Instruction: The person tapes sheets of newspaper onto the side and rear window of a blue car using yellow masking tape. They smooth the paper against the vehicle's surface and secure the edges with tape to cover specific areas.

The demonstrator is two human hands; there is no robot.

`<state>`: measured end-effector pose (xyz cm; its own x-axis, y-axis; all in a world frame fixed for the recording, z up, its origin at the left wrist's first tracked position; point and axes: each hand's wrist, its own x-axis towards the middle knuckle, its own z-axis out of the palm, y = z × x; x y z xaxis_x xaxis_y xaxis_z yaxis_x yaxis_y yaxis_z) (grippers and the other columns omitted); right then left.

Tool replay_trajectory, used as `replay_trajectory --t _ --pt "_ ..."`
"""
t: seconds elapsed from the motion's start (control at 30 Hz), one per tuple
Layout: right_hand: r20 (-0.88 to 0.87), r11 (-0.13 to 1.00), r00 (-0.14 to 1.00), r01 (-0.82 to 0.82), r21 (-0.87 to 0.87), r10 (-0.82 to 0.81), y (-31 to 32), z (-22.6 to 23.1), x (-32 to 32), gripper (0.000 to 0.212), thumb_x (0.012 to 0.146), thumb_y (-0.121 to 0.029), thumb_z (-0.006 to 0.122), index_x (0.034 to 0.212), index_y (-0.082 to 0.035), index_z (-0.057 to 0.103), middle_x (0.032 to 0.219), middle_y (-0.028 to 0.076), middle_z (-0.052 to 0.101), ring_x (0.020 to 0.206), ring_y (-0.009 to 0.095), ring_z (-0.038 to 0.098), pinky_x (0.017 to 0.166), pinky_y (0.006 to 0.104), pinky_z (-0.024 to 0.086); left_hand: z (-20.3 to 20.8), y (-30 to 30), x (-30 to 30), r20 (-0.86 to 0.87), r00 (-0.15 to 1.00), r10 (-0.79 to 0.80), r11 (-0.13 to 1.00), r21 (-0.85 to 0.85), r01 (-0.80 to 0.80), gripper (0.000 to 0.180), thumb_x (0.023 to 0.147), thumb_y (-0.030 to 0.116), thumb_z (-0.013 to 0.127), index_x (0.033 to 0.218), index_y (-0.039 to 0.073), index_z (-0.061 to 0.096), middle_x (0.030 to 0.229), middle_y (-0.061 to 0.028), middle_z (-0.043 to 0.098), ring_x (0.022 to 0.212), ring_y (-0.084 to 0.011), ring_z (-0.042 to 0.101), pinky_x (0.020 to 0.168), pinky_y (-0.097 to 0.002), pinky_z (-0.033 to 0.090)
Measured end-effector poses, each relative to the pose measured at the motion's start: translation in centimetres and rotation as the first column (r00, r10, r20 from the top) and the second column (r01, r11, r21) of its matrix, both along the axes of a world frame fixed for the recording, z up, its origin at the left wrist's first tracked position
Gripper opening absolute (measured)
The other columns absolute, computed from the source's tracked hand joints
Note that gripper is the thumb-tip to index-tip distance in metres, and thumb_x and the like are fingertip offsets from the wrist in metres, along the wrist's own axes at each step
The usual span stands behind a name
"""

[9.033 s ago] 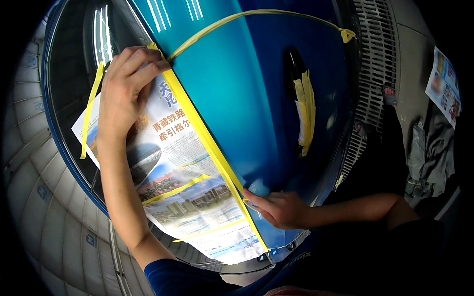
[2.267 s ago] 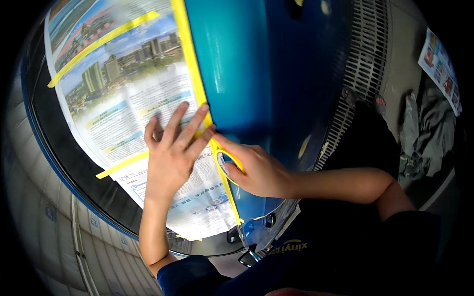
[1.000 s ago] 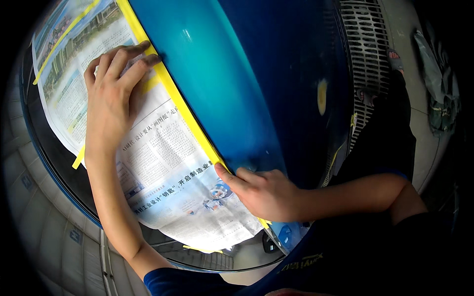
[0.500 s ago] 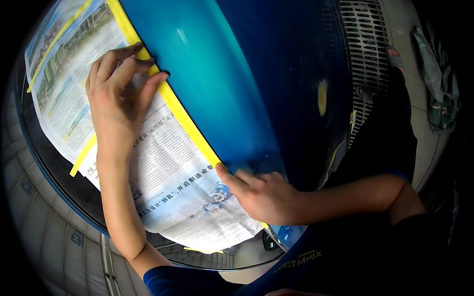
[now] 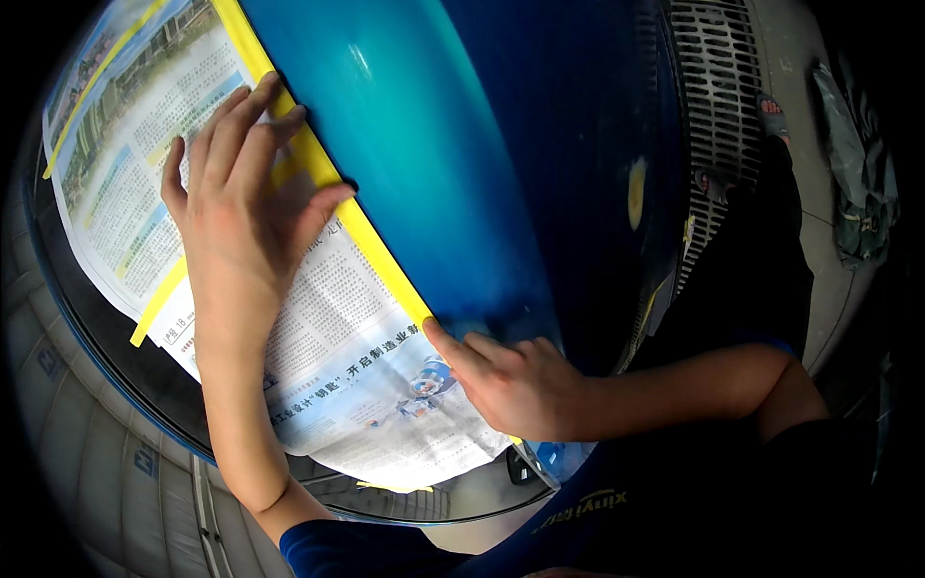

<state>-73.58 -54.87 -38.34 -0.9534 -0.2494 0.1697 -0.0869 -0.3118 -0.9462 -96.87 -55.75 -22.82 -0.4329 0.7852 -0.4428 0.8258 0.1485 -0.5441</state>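
Sheets of printed newspaper (image 5: pixel 332 299) cover a dark, curved surface, edged by a long strip of yellow masking tape (image 5: pixel 383 260). Along its right side the strip meets a glossy blue car panel (image 5: pixel 414 164). My left hand (image 5: pixel 231 212) is spread over the upper part of the strip, fingertips and thumb touching the tape near the panel's edge; nothing shows in its grasp. Lower down, my right hand (image 5: pixel 515 385) presses an outstretched index finger on the tape, with its other fingers loosely bent and partly hidden.
A shorter piece of yellow tape (image 5: pixel 159 301) crosses the paper's left side. Slotted floor grating (image 5: pixel 715 96) lies beyond the panel at right, with a crumpled dark green sheet (image 5: pixel 858 183) farther over. Pale quilted-looking wall panels (image 5: pixel 106 433) curve along the lower left.
My left thumb has slid down along the tape, and that hand's fingers have spread wider. My right index finger stays at the same spot on the strip.
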Motion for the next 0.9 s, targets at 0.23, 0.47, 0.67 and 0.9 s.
replay_trajectory --t 0.23,0.47,0.67,0.9 --pt "0.046 0.999 0.998 0.036 -0.019 -0.035 -0.1 -0.4 -0.8 0.065 0.094 -0.010 0.064 0.149 0.014 0.039 0.091 0.021 0.066 0.053 0.023 0.065 0.046 0.0350 0.054 -0.6 -0.1 1.3 -0.094 0.992 0.087 0.989 -0.108 -0.097 0.086 0.075 0.066 0.076 0.144 0.018 0.057 0.160 0.0001 0.046 0.148 -0.0284 0.040 0.122 -0.0579 0.019" --pt "0.186 0.973 0.982 0.022 -0.230 0.022 0.3 -0.1 -0.5 0.064 0.096 -0.002 0.063 0.155 0.002 0.038 0.091 0.017 0.065 0.068 0.028 0.068 0.058 0.0359 0.054 -0.6 -0.8 4.8 -0.192 0.951 0.242 0.951 -0.147 -0.271 0.081 0.086 0.067 0.065 0.154 0.025 0.048 0.163 0.0010 0.041 0.150 -0.0294 0.036 0.123 -0.0573 0.011" --pt "0.143 0.978 0.989 0.005 -0.208 0.025 0.3 -0.1 -0.3 0.065 0.097 -0.005 0.060 0.156 0.002 0.035 0.095 0.020 0.067 0.070 0.030 0.069 0.057 0.0386 0.055 -1.0 -3.0 7.8 -0.171 0.922 0.348 0.926 -0.090 -0.366 0.073 0.087 0.061 0.063 0.152 0.031 0.050 0.164 -0.0007 0.039 0.148 -0.0330 0.035 0.120 -0.0592 0.010" --pt "0.181 0.984 0.983 0.009 -0.179 0.024 0.9 0.1 0.2 0.066 0.095 -0.003 0.062 0.155 0.000 0.035 0.101 0.020 0.066 0.076 0.032 0.070 0.064 0.0386 0.057 -0.5 -5.3 11.2 -0.177 0.915 0.361 0.914 -0.128 -0.385 0.064 0.090 0.059 0.065 0.149 0.036 0.054 0.164 -0.0030 0.039 0.149 -0.0350 0.033 0.121 -0.0580 0.015"
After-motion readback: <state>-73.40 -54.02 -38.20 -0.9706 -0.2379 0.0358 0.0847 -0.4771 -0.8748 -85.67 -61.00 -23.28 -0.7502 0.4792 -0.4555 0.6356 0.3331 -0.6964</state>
